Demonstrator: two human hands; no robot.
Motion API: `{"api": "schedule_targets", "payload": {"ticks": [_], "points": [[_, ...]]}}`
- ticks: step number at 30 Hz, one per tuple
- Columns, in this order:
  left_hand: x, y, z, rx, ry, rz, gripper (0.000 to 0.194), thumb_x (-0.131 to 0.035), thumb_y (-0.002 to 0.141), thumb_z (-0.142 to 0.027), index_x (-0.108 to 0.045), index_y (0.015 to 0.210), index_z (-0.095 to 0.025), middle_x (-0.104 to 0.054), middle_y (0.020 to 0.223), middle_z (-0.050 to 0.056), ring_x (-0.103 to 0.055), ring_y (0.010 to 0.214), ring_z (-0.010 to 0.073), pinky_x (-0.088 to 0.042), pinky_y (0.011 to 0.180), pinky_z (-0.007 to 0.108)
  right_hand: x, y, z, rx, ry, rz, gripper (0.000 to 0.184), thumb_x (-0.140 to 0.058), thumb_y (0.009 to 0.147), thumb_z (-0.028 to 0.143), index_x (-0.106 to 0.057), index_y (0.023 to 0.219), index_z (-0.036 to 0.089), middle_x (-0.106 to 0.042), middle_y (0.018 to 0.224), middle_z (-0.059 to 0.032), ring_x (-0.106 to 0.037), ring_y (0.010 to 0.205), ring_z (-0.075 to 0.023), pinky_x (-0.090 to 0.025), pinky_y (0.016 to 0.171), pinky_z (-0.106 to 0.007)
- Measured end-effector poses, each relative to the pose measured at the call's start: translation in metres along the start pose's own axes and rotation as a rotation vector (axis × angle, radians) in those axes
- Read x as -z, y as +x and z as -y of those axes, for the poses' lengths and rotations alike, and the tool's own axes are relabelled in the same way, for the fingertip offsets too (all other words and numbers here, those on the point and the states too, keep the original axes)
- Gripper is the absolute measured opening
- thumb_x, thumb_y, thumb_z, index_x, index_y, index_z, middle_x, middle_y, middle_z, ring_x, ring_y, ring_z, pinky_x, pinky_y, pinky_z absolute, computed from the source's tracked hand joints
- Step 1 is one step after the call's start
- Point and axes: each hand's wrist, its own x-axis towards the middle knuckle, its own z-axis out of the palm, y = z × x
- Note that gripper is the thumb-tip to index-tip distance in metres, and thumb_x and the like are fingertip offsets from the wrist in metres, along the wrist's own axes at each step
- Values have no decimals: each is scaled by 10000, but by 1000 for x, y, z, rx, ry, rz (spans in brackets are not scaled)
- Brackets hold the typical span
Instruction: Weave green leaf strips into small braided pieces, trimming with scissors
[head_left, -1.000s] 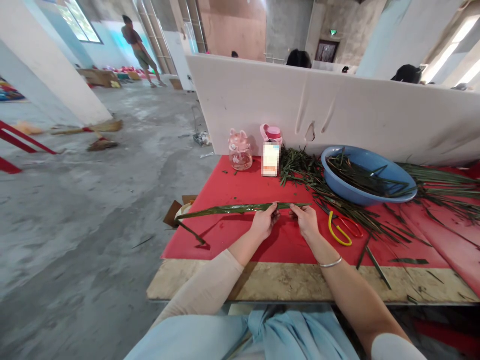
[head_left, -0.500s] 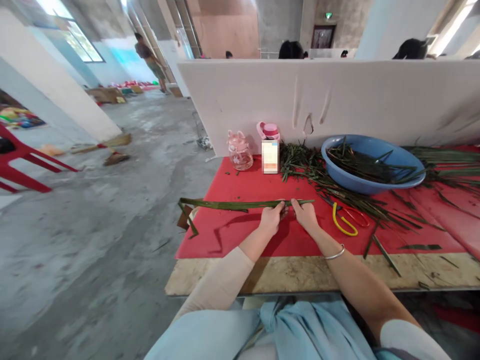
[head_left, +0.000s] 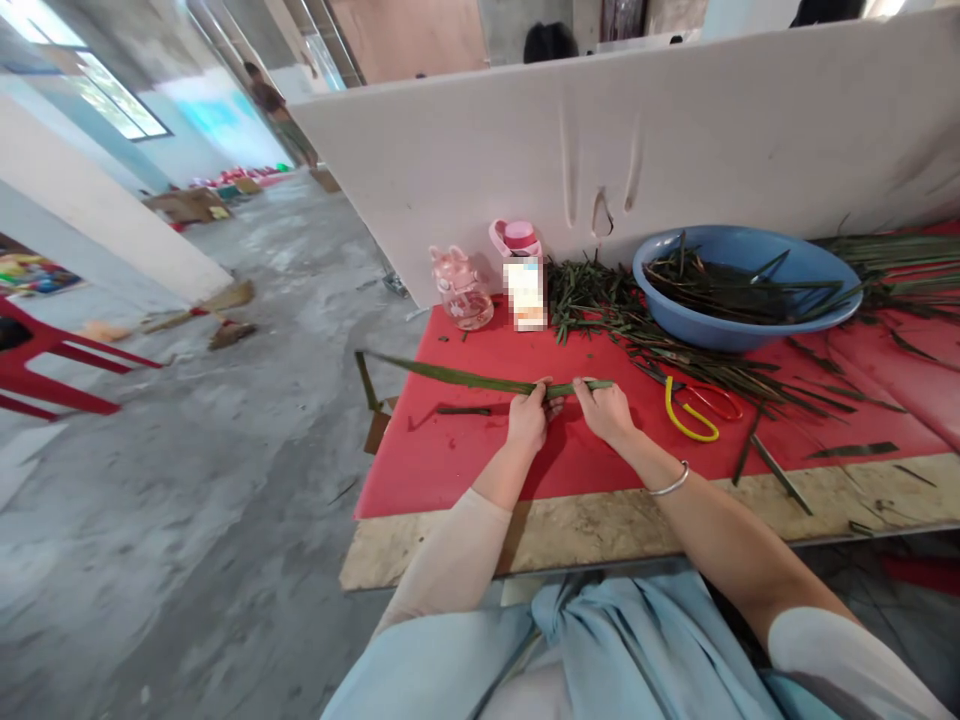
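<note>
Green leaf strip [head_left: 457,376] — one, pinched by two hands [head_left: 529,418] [head_left: 607,412]; one blue basin [head_left: 712,335] beyond.

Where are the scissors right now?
In the head view, the scissors lie on the red table covering, to the right of the person's right hand and just nearer the person than the blue basin.

The long, narrow green leaf strip [head_left: 472,379] is stretching sideways above the red covering [head_left: 442,465], its left end folding sharply down, dangling out past the covering's left edge!
</note>
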Motion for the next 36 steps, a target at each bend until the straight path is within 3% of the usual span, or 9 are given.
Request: {"api": "schedule_targets", "payload": {"ticks": [3, 6, 10, 12, 15, 18, 21, 25, 36], "points": [[4, 4, -1, 15, 10, -26, 169, -548, 809, -209, -617, 928, -111, -618, 608, 23, -598, 508, 105, -493, 555, 232, -4, 0, -7, -26, 171, -2, 499, -243, 953, 490, -637, 1006, 188, -675, 708, -68, -636, 700, -197, -414, 620, -254], [10, 7, -4, 43, -9, -72, 177, -555, 792, -228, -619, 904, -107, -609, 589, 29, -604, 521, 116, -496, 560, 238, -4, 0, -10, -10, 309, -207, 572, -315, 927, 500, -361, 1382, 158, -667, 1046, -110, -639, 826, -190, -471, 716, -287], [12, 8, -5, 16, -48, -68, 171, -564, 782, -255, -616, 878, -124, -624, 622, 27, -608, 549, 116, -494, 575, 239, 3, -6, 2, 148, 42, -463, 835, -526, 811, 490, -180, 1468, 107, -313, 1469, -217, -383, 1295, -321, -310, 1042, -508], [9, 6, -3, 3, -55, -60, 149, -568, 778, -255, -614, 845, -131, -616, 611, 16, -585, 526, 107, -479, 558, 233, 6, -10, 10, 269, -132, -376, 702, -577, 789, 404, -353, 1412, 170, -317, 1486, -165, -251, 1369, -353, -115, 1095, -606], [4, 0, 0, 4, -50, -49, 136, -584, 769, -253, -624, 823, -136, -607, 607, 7, -560, 519, 99, -460, 541, 225, 3, -11, 13, 377, -208, -157, 402, -541, 814, 234, -581, 1213, 252, -559, 1310, -86, -383, 1301, -311, 35, 1090, -633], [1, -6, 0, -17, 30, -23, 192, -637, 754, -311, -629, 857, -148, -608, 659, 6, -562, 557, 101, -456, 530, 216, -3, -6, 3, 341, -111, -3, 283, -480, 853, 197, -665, 1063, 242, -703, 1043, -62, -590, 1062, -242, -164, 1107, -540], [0, -9, -4, -102, 65, 46, 329, -727, 687, -379, -605, 912, -173, -623, 764, 13, -591, 647, 111, -464, 532, 204, -3, 5, -11, 217, 80, 122, 267, -452, 885, 295, -687, 993, 225, -729, 920, -59, -659, 840, -198, -454, 856, -332], [5, -5, -13, -140, 6, 89, 364, -772, 633, -394, -596, 853, -164, -631, 776, 16, -585, 649, 100, -464, 545, 195, 9, 18, -19, 65, 245, 365, 307, -438, 881, 360, -689, 837, 190, -711, 701, -30, -635, 612, -156, -435, 598, -235], [14, 5, -21, -61, -42, -71, 142, -696, 671, -236, -612, 753, -157, -630, 657, 10, -544, 520, 92, -469, 534, 225, 71, 5, -63, 101, -18, 525, 310, -509, 810, 397, -712, 833, 163, -709, 781, -40, -593, 707, -178, -403, 682, -277]]}}
